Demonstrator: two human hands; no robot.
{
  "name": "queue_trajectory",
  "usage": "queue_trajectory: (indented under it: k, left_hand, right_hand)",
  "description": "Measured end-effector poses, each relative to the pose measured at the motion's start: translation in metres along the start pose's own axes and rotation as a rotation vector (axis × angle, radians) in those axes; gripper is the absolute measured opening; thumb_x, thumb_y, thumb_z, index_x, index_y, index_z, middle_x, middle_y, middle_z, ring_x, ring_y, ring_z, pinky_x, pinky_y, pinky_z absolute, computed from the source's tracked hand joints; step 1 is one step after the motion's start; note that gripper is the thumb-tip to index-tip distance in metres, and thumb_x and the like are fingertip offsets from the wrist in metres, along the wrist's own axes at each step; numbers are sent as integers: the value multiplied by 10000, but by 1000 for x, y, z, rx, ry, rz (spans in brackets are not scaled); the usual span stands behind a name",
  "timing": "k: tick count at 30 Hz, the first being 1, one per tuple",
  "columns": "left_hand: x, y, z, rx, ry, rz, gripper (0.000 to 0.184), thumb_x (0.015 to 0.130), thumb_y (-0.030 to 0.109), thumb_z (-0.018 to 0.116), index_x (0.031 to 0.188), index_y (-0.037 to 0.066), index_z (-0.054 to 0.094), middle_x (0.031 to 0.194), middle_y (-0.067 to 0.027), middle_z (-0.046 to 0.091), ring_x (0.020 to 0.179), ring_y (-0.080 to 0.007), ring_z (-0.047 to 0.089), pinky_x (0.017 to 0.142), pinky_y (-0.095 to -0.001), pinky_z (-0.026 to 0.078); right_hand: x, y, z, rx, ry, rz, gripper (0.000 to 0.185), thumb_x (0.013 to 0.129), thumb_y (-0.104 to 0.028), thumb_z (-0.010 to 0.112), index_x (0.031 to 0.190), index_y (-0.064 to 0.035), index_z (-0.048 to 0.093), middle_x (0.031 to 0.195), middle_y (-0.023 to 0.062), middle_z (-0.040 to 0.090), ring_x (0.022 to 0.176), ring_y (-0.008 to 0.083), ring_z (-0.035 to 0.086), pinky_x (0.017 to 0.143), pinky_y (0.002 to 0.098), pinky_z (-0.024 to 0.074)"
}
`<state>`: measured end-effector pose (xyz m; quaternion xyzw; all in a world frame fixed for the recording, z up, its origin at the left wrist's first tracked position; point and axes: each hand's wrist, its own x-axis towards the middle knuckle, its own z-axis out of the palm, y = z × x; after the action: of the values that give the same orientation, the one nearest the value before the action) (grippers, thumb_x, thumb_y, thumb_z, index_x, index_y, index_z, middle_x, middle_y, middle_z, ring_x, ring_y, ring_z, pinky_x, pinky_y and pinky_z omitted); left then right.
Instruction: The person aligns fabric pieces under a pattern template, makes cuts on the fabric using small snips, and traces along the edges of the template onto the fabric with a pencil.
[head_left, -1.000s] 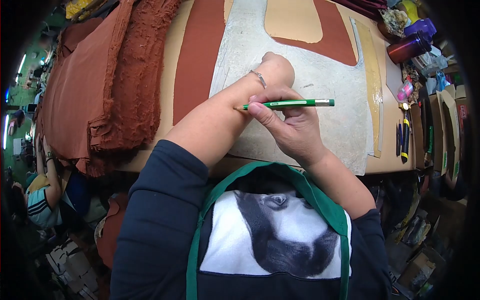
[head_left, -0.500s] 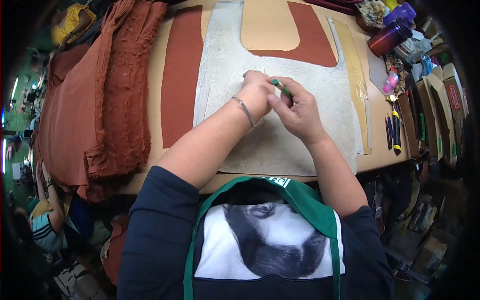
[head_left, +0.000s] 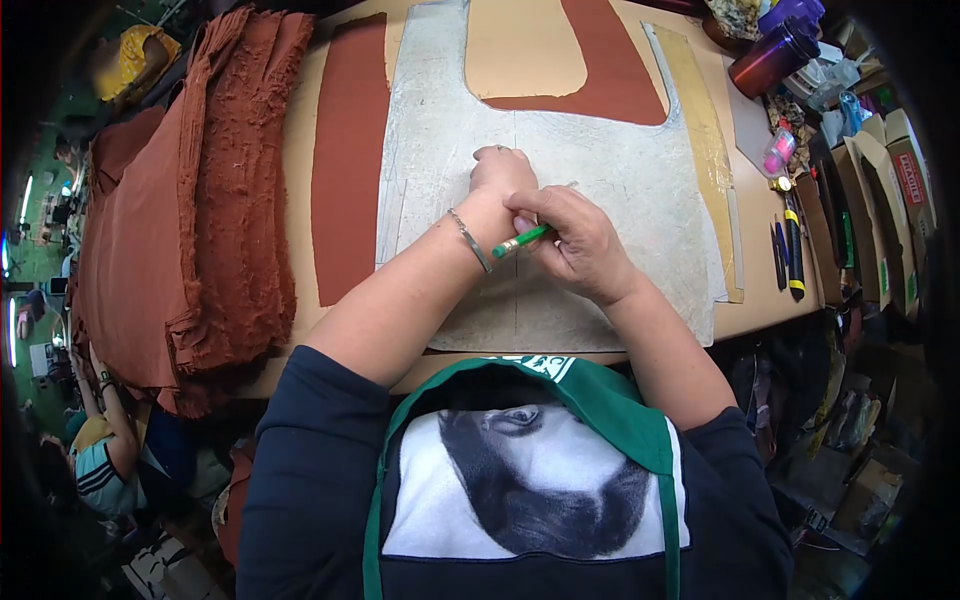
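Note:
My left hand (head_left: 503, 175) rests on a large pale grey template (head_left: 600, 170), a bracelet (head_left: 469, 240) round its wrist; its fingers are mostly hidden from view. Close beside it, touching the left wrist area, my right hand (head_left: 578, 240) holds a green pencil (head_left: 524, 240) with its eraser end pointing to the lower left. Under the template lies reddish-brown leather (head_left: 350, 160), showing at the left and round the curved cutout.
A thick stack of reddish-brown hides (head_left: 150, 250) covers the table's left side. At right are a yellowish strip (head_left: 700, 130), a yellow-black cutter (head_left: 794, 250), a purple tumbler (head_left: 765, 65) and cardboard (head_left: 905, 180). Another person (head_left: 105, 460) is at the lower left.
My right hand has come down from the left forearm area's earlier pose to beside the wrist, and the pencil has swung round, eraser end now to the left. The view has shifted over the table.

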<state>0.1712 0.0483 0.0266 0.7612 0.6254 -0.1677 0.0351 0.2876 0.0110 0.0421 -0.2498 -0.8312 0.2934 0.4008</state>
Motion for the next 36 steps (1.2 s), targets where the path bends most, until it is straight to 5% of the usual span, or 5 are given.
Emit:
queue_trajectory:
  k: [3, 11, 20, 24, 36]
  left_hand:
    - [5, 0, -2, -9, -170, 33, 378, 800, 280, 487, 1067, 21, 553, 1087, -124, 526, 1052, -255, 495, 889, -417, 371]
    - [0, -1, -2, 83, -156, 91, 359, 809, 235, 475, 1068, -6, 537, 1083, -137, 522, 1043, -263, 494, 890, -416, 375]
    - [16, 1, 22, -166, -91, -105, 354, 824, 211, 445, 1088, -18, 500, 1068, -190, 515, 1020, -276, 505, 838, -422, 423]
    - [3, 6, 0, 155, -162, 45, 308, 829, 212, 439, 1045, 31, 563, 1027, -130, 534, 979, -261, 523, 798, -394, 429]
    - [-11, 0, -6, 166, -69, 111, 249, 779, 189, 490, 925, 31, 616, 991, -117, 523, 946, -231, 520, 755, -331, 408]
  right_hand:
    - [-2, 0, 3, 32, 14, -8, 267, 609, 4, 599, 856, -66, 523, 705, 89, 537, 661, 279, 540, 603, 353, 426]
    - [-15, 10, 10, -32, 52, -70, 284, 635, 7, 599, 896, -78, 524, 678, 74, 529, 647, 260, 539, 590, 346, 418]
    - [-7, -1, -1, 1, -167, 94, 561, 610, 45, 594, 1140, -116, 506, 781, 113, 566, 717, 284, 554, 675, 363, 446]
    - [-11, 1, 2, 67, -76, 62, 463, 609, 72, 573, 1042, -94, 552, 783, 112, 570, 726, 285, 559, 666, 361, 448]
    - [-19, 8, 8, -39, 31, -71, 333, 595, 80, 565, 899, -55, 551, 718, 69, 563, 641, 246, 549, 574, 331, 434]
